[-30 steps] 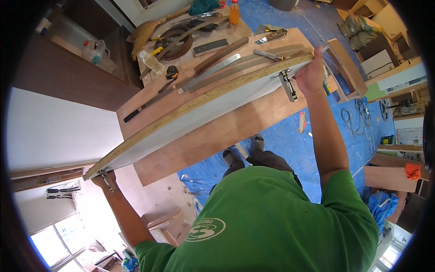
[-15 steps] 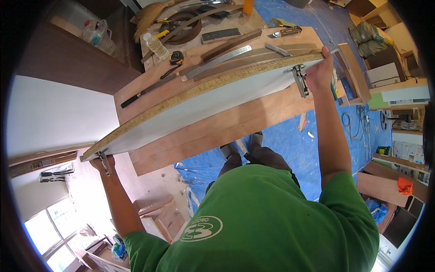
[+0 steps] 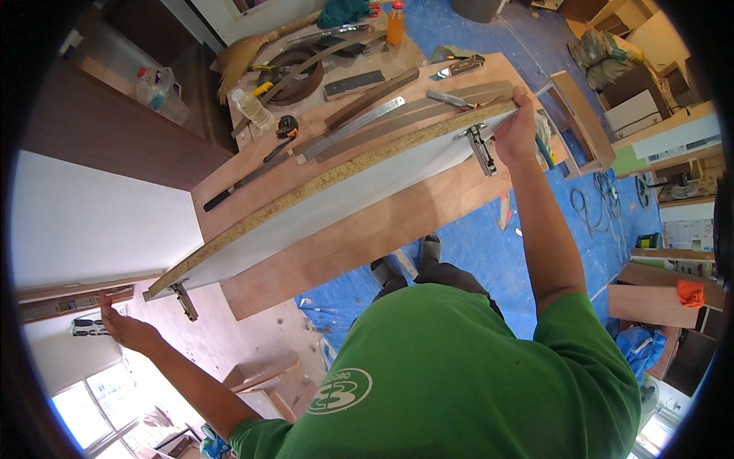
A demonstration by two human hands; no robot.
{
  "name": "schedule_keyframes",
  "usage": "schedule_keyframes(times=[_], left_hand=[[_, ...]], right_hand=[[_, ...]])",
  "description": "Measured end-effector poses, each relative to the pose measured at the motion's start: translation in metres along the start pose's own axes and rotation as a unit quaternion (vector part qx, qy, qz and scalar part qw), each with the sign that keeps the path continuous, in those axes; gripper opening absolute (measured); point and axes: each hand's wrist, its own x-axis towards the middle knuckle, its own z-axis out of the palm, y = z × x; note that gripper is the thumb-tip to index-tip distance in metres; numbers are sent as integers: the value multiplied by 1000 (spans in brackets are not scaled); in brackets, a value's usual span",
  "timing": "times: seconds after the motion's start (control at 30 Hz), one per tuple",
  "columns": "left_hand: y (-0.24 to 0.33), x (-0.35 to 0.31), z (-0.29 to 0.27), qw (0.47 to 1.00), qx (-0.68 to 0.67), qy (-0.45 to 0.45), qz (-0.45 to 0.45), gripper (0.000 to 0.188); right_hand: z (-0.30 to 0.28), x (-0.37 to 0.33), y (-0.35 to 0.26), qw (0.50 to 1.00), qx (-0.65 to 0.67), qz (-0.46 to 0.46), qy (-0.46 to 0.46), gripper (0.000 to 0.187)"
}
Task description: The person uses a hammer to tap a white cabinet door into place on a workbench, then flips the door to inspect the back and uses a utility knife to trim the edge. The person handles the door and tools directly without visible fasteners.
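A long cabinet door (image 3: 336, 203), white on its face with a raw particleboard edge, stands on its long edge across the workbench (image 3: 260, 287). My right hand (image 3: 517, 136) is closed around its right end, thumb over the top corner. Next to that hand a metal concealed hinge (image 3: 480, 149) sticks out from the white face. A second hinge (image 3: 183, 301) is fitted near the left end. My left hand (image 3: 131, 333) is apart from the door, beyond its left end, fingers open with nothing in them. It is close to a wooden ledge (image 3: 84, 302) at the wall.
Behind the door lie a steel ruler (image 3: 355, 126), a tape measure (image 3: 287, 128), a utility knife (image 3: 459, 67) and dark strips. A clear bottle (image 3: 252, 109) and an orange bottle (image 3: 395, 24) stand further back. Blue sheeting (image 3: 466, 222) covers the floor; a dark cabinet (image 3: 115, 138) is left.
My left hand has let go of the door's left end and moved left. The door's right end has shifted slightly left and down in view, with my right hand still on it.
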Motion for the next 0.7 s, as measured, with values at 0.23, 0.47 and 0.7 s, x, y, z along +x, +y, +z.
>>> schedule_keyframes(times=[0.23,0.47,0.7], left_hand=[[179,-93,92,903,-150,-368,163,34],[299,-184,200,779,59,-509,362,63],[322,-211,247,751,110,-561,330,42]], right_hand=[[-1,6,9,996,75,1,-40,38],[-2,6,13,998,59,7,-10,39],[-30,4,13,980,-10,33,-197,55]])
